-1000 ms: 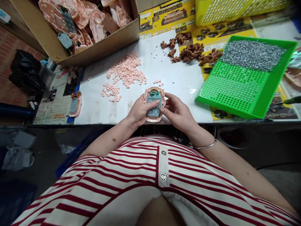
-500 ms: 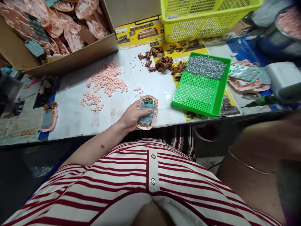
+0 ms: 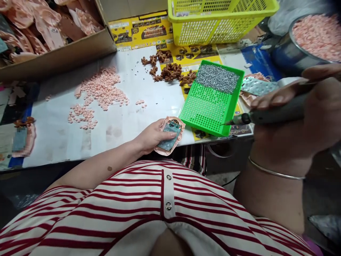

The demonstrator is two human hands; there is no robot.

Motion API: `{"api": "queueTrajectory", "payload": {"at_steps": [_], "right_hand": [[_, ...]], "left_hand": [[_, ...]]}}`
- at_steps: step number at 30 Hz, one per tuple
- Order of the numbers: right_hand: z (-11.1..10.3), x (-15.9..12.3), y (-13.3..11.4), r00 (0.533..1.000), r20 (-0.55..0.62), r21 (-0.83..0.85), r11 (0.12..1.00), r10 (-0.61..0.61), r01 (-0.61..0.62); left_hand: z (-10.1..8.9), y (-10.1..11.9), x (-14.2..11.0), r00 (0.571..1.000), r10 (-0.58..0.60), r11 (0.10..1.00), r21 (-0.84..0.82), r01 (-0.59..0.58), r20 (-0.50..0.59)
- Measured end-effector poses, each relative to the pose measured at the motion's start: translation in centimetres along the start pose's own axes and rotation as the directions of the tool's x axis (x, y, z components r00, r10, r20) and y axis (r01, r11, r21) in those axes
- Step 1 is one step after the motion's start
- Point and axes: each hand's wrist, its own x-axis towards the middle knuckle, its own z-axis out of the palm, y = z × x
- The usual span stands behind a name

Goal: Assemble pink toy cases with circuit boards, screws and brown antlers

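My left hand point(image 3: 149, 137) grips a pink plastic shell point(image 3: 170, 137) with a green circuit board in it, held at the table's front edge. My right hand point(image 3: 301, 113) is raised close to the camera at the right, fingers wrapped round a grey electric screwdriver point(image 3: 269, 115) whose tip points left at the front corner of the green perforated tray point(image 3: 210, 103). That tray holds a heap of small metal screws point(image 3: 217, 78) at its far end.
Small pink buttons point(image 3: 99, 89) lie scattered on the white table sheet. Brown plastic pieces point(image 3: 167, 69) lie behind the tray. A cardboard box point(image 3: 58, 53) of pink shells stands far left, a yellow basket point(image 3: 218, 21) at the back, a metal bowl point(image 3: 293, 53) of pink parts far right.
My right hand left the shell, swung out to the right and came back holding the screwdriver. The view turned right. My left hand kept hold of the shell.
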Motion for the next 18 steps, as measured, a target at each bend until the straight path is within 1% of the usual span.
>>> {"api": "queueTrajectory", "payload": {"at_steps": [1,2,4,6,9,14,18], "right_hand": [[1.0,0.2,0.5,0.998,-0.068,0.059,0.998,0.003,0.001],[1.9,0.3,0.9,0.996,-0.09,0.077,0.997,0.001,0.006],[3.2,0.1,1.9,1.0,-0.007,0.015,1.0,-0.019,0.019],[3.9,-0.2,2.9,0.998,0.055,-0.072,0.997,-0.028,0.032],[4.2,-0.7,4.3,0.993,0.111,-0.137,0.99,0.028,-0.012],[4.6,-1.0,6.0,0.982,0.149,-0.229,0.97,0.116,-0.08],[4.7,-1.0,6.5,0.989,0.139,-0.193,0.981,0.058,-0.031]], "left_hand": [[0.0,0.1,0.0,1.0,-0.009,1.0,0.001,0.009,-0.008],[0.1,0.2,0.0,1.0,-0.018,1.0,0.001,0.018,-0.015],[0.1,0.3,0.0,0.999,-0.039,0.999,0.001,0.039,-0.026],[0.2,0.4,-0.1,0.997,-0.062,0.998,-0.001,0.062,-0.048],[0.3,0.6,-0.1,0.993,-0.094,0.996,-0.012,0.093,-0.077],[0.3,0.7,0.0,0.992,-0.113,0.993,-0.026,0.112,-0.058],[0.1,0.5,0.1,0.994,-0.105,0.994,-0.033,0.103,-0.043]]}}
